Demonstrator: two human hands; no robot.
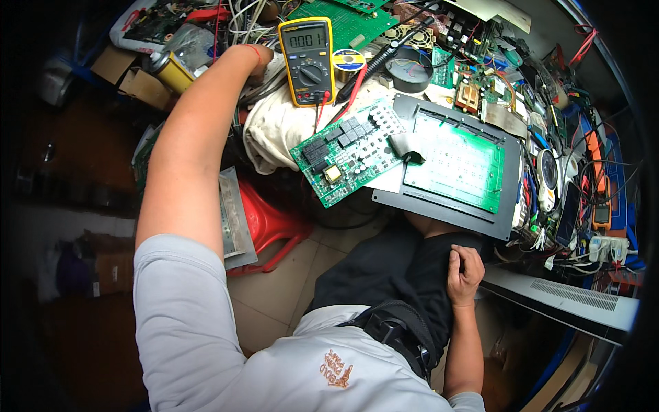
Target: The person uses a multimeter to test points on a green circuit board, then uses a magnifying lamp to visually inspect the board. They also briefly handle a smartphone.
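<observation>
Head view: the left hand [261, 65] is stretched beside the digital multimeter [307, 60] and white cloth [273, 130] bunched at the bench's [374, 91] near edge; its grip cannot be told. The right hand [466, 276], fingers curled together, is rested on the thigh [432, 264]. That edge is overhung by 1 relay circuit board [349, 156]; 1 red stool [259, 214] is set on tiled floor [264, 299].

From where I'm standing, a rumpled cream cloth [271, 141] carries a yellow multimeter [307, 63], with a solder spool [349, 60] right beside it and a relay-studded circuit board [353, 152] lapwards, overlapping the cloth.
</observation>
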